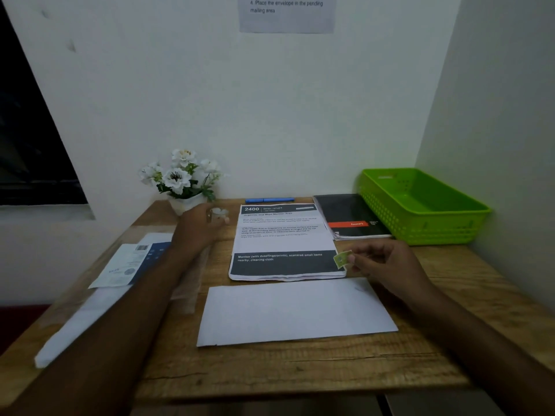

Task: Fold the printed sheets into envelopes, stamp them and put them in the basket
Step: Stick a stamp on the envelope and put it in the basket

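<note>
A plain white envelope (297, 312) lies flat on the wooden desk (300, 367) in front of me. Behind it sits a stack of printed sheets (285, 241) with dark bands. My right hand (387, 265) pinches a small green stamp (342, 259) just above the stack's near right corner. My left hand (198, 226) reaches to the back left and is closed on a small clear container (217, 216) beside the flower pot. The green basket (420, 205) stands at the back right, with nothing visible inside.
A pot of white flowers (183, 181) stands at the back left, a blue pen (268, 200) lies against the wall, and a black booklet (350, 217) rests beside the basket. Papers and white envelopes (90, 307) lie under my left forearm. A printed notice (286, 13) hangs on the wall.
</note>
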{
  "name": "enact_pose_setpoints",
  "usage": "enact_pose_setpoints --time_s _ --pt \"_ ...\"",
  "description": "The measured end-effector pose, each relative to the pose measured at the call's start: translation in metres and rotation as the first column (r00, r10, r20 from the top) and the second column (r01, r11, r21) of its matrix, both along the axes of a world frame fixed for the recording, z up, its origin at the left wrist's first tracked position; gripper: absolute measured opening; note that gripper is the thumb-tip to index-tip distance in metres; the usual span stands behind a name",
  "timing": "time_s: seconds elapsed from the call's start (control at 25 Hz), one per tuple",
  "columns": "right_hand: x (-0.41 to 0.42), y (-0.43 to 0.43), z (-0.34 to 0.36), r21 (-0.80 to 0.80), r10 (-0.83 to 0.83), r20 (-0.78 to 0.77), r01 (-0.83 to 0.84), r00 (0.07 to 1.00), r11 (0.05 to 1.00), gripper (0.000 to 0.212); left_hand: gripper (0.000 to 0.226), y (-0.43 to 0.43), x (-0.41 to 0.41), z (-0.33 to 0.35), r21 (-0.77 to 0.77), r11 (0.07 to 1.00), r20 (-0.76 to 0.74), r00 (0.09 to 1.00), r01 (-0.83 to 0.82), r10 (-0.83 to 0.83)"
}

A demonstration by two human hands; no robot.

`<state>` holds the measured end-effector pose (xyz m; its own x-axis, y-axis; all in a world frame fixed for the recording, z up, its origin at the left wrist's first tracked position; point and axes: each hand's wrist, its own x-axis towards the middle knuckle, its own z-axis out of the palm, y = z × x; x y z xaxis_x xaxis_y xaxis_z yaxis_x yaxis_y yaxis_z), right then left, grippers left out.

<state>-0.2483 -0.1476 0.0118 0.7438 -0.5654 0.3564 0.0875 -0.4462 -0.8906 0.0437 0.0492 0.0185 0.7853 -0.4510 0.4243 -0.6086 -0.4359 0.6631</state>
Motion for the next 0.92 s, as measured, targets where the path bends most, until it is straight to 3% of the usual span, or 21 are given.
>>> enact_pose_setpoints --time_s 0.12,0.2,0.32,0.4,0.48,0.6,0.92 --pt "-0.007 0.001 0.000 -0.021 0.007 -0.019 -0.008 1.000 1.000 0.029 0.024 -0.007 -0.044 0.011 -0.136 0.973 0.089 0.981 0.184 -0.173" --pt "-0.011 -0.001 0.000 -0.031 -0.008 -0.038 0.007 0.999 1.000 0.026 0.013 -0.015 -0.074 0.015 -0.102 0.922 0.113 0.926 0.373 -0.361" --pt "-0.018 -0.005 -0.001 -0.086 -0.026 -0.092 0.018 0.995 0.996 0.022 0.008 -0.033 -0.116 0.013 0.187 0.780 0.131 0.772 0.597 -0.622" --pt "-0.026 -0.009 -0.004 -0.092 -0.040 -0.130 0.028 0.991 0.995 0.024 0.015 -0.045 -0.140 0.005 0.404 0.673 0.152 0.681 0.619 -0.717" --pt "-0.033 -0.012 -0.006 -0.063 -0.046 -0.161 0.036 0.986 0.997 0.028 0.022 -0.051 -0.153 -0.005 0.511 0.619 0.169 0.636 0.597 -0.753" --pt "-0.040 -0.016 -0.009 -0.050 -0.062 -0.173 0.054 0.983 0.997 0.026 0.029 -0.052 -0.157 -0.014 0.495 0.632 0.229 0.612 0.597 -0.757" --pt "-0.038 -0.012 -0.007 0.011 -0.062 -0.168 0.064 0.984 0.998 0.016 0.037 -0.052 -0.157 -0.022 0.463 0.685 0.176 0.700 0.562 -0.692"
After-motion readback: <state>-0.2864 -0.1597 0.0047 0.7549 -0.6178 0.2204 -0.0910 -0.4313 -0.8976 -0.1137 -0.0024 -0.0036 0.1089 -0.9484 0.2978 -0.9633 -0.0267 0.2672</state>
